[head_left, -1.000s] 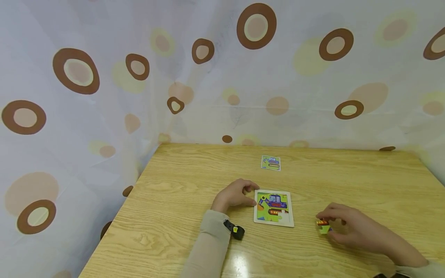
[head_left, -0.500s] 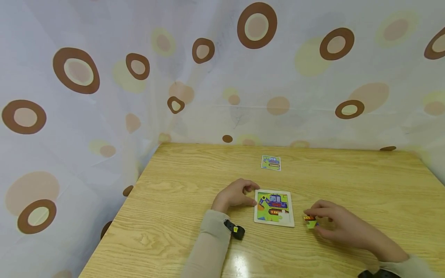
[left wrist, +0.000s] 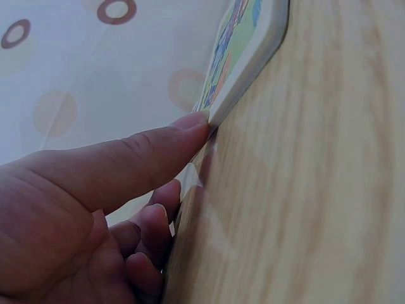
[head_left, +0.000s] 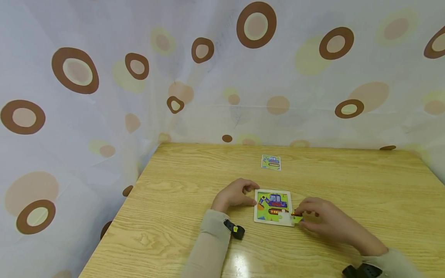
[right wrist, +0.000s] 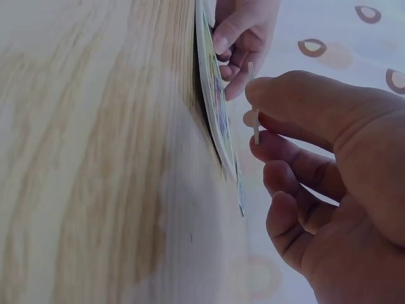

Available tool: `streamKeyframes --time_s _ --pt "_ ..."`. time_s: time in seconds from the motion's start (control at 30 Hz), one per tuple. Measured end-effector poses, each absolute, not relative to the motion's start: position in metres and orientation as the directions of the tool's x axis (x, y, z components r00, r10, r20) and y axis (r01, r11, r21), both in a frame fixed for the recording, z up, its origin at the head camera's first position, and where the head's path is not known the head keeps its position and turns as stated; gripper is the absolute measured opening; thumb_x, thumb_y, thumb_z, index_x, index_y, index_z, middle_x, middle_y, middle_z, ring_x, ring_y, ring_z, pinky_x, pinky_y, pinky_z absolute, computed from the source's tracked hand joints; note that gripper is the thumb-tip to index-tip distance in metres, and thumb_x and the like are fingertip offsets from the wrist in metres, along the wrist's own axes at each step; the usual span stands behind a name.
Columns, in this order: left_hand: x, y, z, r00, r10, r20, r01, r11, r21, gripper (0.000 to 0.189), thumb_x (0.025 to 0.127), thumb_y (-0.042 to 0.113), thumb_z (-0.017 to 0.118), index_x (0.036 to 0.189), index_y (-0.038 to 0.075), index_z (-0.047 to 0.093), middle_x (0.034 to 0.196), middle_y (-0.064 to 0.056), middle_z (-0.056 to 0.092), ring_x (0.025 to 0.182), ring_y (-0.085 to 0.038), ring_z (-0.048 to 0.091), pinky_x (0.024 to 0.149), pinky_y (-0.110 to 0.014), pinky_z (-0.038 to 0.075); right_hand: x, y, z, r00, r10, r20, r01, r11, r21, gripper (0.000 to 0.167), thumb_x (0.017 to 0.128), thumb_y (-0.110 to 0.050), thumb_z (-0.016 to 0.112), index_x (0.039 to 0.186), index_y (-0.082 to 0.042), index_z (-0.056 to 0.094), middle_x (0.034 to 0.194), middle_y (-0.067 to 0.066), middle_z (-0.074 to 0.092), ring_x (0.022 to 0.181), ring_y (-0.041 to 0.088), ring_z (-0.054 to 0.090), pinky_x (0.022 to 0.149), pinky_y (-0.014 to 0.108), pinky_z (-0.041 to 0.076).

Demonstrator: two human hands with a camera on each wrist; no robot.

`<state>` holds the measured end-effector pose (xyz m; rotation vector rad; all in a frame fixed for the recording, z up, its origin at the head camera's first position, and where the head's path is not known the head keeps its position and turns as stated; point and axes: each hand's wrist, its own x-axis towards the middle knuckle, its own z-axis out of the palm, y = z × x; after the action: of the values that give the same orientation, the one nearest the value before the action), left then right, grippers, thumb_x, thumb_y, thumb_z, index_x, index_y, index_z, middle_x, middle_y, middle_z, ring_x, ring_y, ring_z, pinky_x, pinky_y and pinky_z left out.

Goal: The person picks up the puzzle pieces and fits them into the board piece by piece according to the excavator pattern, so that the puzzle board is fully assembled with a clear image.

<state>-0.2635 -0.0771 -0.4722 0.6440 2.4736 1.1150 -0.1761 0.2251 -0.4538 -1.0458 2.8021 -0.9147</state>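
A square jigsaw board [head_left: 286,220] with a white rim lies on the table, its picture a blue digger on green. Its lower right corner shows bare white. My left hand [head_left: 234,193] holds the board at the left side, thumb on the edge and index finger at the upper left corner. In the left wrist view the thumb tip meets the rim [left wrist: 253,69] while other fingers curl below. Between thumb and fingers, my right hand [head_left: 323,216] pinches a jigsaw piece [head_left: 297,219] at the board's right edge. The right wrist view shows this piece edge-on above the board.
A small printed card [head_left: 270,162] with the same digger picture lies farther back on the wooden table [head_left: 194,170]. A white curtain [head_left: 215,77] with brown and yellow spots hangs behind the table and at its left.
My right hand has moved left with the jigsaw piece, from the table's right side to the board's right edge. The left hand and the board have stayed in place.
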Motion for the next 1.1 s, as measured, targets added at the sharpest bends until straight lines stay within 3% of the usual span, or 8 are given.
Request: streamKeyframes --time_s 0.77,1.1 --pt "-0.264 -0.076 -0.469 -0.832 0.541 -0.12 0.273 0.589 0.761 0.044 0.083 0.014 0.081 0.125 0.013 0.067 0.1 0.0 0.054 0.086 -0.012 0.045 0.078 -0.024 0.041 -0.194 0.2 -0.467 -0.761 -0.64 0.109 -0.546 0.54 -0.641 0.011 0.09 -0.022 0.075 0.101 -0.02 0.076 0.101 -0.007 0.06 0.085 0.01 0.055 0.069 0.027 0.049" --pt "-0.265 -0.078 -0.471 -0.836 0.535 -0.127 0.257 0.584 0.77 0.044 0.083 0.014 0.081 0.125 0.014 0.068 0.101 0.001 0.054 0.086 -0.012 0.045 0.078 -0.025 0.041 -0.197 0.196 -0.465 -0.765 -0.639 0.078 -0.534 0.562 -0.632 0.014 0.087 -0.017 0.077 0.101 -0.016 0.077 0.1 -0.005 0.058 0.084 0.011 0.054 0.069 0.026 0.049"
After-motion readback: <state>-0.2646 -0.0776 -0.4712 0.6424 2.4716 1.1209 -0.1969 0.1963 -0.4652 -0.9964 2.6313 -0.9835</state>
